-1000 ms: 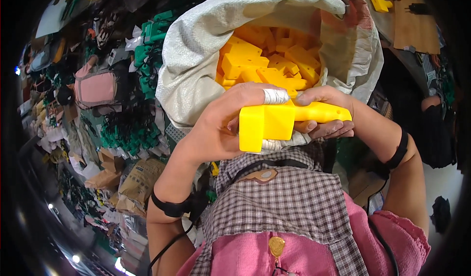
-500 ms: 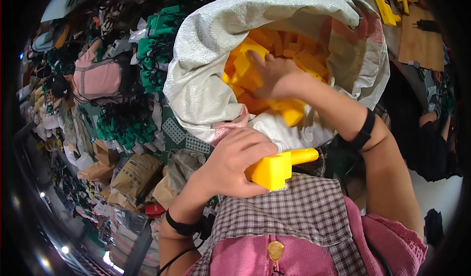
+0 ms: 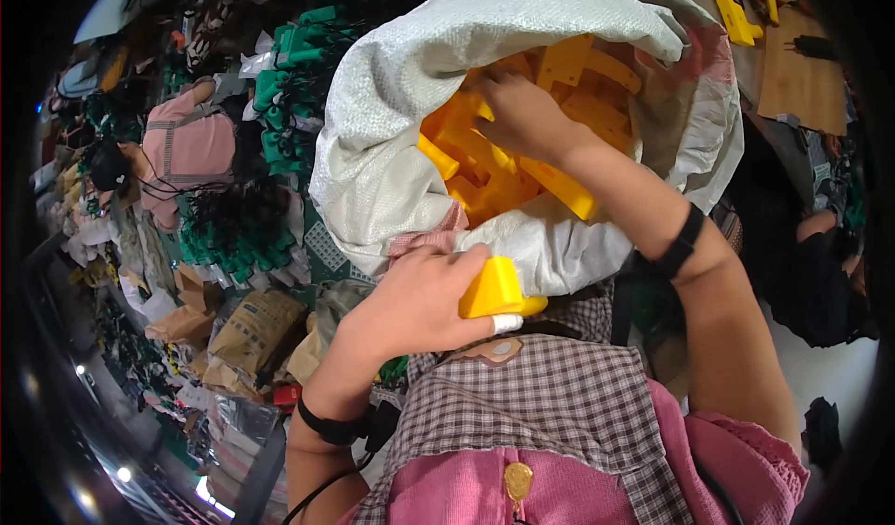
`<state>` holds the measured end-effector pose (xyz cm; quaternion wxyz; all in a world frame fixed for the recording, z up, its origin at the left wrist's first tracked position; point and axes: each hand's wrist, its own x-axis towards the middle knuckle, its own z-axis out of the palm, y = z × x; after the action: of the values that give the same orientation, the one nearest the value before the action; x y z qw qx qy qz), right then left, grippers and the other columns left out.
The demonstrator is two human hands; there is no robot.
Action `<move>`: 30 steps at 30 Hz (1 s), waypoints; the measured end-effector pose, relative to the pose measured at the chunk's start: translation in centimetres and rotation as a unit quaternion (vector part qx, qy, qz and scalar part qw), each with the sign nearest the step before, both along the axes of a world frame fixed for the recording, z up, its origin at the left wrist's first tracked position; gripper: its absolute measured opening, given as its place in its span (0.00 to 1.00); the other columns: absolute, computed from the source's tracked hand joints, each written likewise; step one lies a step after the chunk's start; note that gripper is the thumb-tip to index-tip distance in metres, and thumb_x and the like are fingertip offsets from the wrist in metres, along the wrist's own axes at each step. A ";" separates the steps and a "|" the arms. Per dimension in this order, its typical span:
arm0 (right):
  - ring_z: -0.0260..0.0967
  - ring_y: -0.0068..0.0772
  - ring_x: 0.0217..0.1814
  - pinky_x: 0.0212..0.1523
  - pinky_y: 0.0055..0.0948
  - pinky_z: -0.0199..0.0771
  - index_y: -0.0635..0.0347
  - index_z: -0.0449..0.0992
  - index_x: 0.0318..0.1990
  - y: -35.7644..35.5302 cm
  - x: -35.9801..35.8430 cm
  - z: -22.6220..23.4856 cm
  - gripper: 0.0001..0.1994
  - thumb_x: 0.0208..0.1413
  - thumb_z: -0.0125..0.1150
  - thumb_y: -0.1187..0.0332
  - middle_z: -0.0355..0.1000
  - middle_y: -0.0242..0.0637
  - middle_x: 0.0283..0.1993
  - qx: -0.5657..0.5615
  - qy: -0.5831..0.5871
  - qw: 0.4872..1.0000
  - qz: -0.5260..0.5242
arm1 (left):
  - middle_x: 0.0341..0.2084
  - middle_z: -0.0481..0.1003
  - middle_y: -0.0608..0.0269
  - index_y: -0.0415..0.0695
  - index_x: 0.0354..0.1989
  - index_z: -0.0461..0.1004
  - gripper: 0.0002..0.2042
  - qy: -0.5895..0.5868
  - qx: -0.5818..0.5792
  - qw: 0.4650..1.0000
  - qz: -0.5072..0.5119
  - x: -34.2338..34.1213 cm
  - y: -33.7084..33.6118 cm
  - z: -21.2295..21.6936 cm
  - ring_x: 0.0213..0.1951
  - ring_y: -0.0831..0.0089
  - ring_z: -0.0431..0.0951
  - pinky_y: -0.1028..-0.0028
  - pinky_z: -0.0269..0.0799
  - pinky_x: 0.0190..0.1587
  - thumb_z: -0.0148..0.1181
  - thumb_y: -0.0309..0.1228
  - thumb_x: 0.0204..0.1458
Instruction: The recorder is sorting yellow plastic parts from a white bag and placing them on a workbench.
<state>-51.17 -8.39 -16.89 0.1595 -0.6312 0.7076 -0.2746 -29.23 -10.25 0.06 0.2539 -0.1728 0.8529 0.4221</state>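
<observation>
A yellow plastic part, block-shaped with a stub at one end, is gripped in my left hand just below the sack's near rim. White tape wraps one of that hand's fingertips. Inside the large white woven sack, my right hand reaches among a heap of yellow plastic parts. Its fingers and thumb are bent around a yellow part, whose edge shows between them; the fingertips are partly hidden.
Bundles of green plastic parts with black cords lie left of the sack. Past them sits a person in a pink top. A brown paper sack stands lower left. More yellow parts lie near a wooden board at upper right.
My right hand has moved farther up and left into the sack, its fingers now more bent. The part in my left hand has turned, and that hand has moved slightly left and up.
</observation>
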 end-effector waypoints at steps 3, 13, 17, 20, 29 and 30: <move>0.67 0.48 0.60 0.59 0.39 0.68 0.53 0.75 0.54 -3.3 -0.4 -1.6 0.22 0.52 0.66 0.59 0.72 0.43 0.55 0.002 0.040 0.998 0.049 | 0.42 0.74 0.35 0.35 0.54 0.66 0.37 0.043 -0.016 0.999 0.029 0.7 -0.1 -0.7 0.46 0.38 0.74 0.52 0.67 0.53 0.68 0.50 0.42; 0.62 0.36 0.68 0.66 0.34 0.60 0.47 0.78 0.55 -6.1 -3.2 1.9 0.23 0.55 0.61 0.49 0.65 0.39 0.67 0.295 0.105 0.948 0.058 | 0.46 0.73 0.43 0.34 0.55 0.66 0.36 -0.016 0.069 0.997 0.035 -5.8 -4.3 -2.8 0.47 0.54 0.75 0.64 0.69 0.50 0.63 0.54 0.49; 0.64 0.35 0.66 0.63 0.34 0.62 0.48 0.78 0.54 -2.1 -5.1 0.9 0.22 0.55 0.61 0.49 0.68 0.40 0.64 0.280 0.043 0.958 0.050 | 0.51 0.73 0.50 0.34 0.63 0.61 0.38 -0.054 0.155 0.980 0.115 -0.9 -6.5 -4.3 0.52 0.63 0.74 0.70 0.68 0.55 0.59 0.53 0.55; 0.66 0.34 0.63 0.61 0.34 0.64 0.49 0.79 0.53 -4.6 -0.9 2.0 0.22 0.56 0.60 0.48 0.69 0.40 0.61 0.266 -0.013 0.963 0.048 | 0.48 0.75 0.50 0.35 0.61 0.62 0.36 -0.097 0.196 0.955 0.199 -0.7 -7.5 -2.2 0.46 0.66 0.77 0.71 0.71 0.51 0.60 0.52 0.54; 0.71 0.32 0.57 0.55 0.34 0.69 0.52 0.80 0.50 -4.1 -1.4 0.7 0.22 0.57 0.59 0.48 0.75 0.40 0.54 0.219 -0.176 0.959 0.025 | 0.46 0.75 0.55 0.36 0.58 0.66 0.32 -0.027 0.167 0.956 0.240 -1.0 -7.8 -0.8 0.44 0.70 0.77 0.73 0.73 0.48 0.66 0.45 0.51; 0.72 0.32 0.56 0.55 0.34 0.70 0.53 0.80 0.50 -2.3 -3.7 0.2 0.22 0.57 0.59 0.48 0.75 0.41 0.54 0.217 -0.189 0.958 0.014 | 0.45 0.75 0.56 0.35 0.58 0.66 0.31 -0.003 0.181 0.950 0.253 -1.1 -7.7 -0.7 0.44 0.70 0.77 0.73 0.72 0.49 0.68 0.42 0.50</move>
<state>-54.85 -10.71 -16.67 0.4270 -0.5279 0.6982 -0.2268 -30.34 -17.92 -0.69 0.1680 -0.3354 0.6897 0.6194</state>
